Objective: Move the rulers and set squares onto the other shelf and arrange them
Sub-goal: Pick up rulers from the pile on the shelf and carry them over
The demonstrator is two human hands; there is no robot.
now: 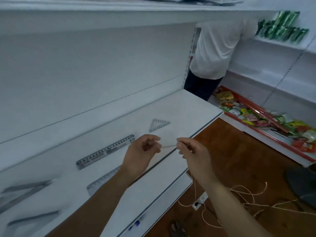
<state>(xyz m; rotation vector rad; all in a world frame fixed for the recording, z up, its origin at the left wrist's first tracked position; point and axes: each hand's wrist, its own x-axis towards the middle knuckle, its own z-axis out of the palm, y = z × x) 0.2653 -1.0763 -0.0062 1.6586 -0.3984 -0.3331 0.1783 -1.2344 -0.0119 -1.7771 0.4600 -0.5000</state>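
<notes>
Left grip (142, 151), right grip (191, 151) pinching ends of thin clear piece (168, 146) (too blurred to name) over shelf (179, 106) edge, set square (158, 124) just beyond, ruler (105, 152) leftward, second ruler (102, 181) part-hidden by forearm, twine (248, 192) on floor

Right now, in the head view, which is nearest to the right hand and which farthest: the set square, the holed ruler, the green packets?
1. Set square, on the shelf, up-left of the right hand.
2. Holed ruler, further left, beyond the left hand.
3. Green packets, high up at far right.
</notes>
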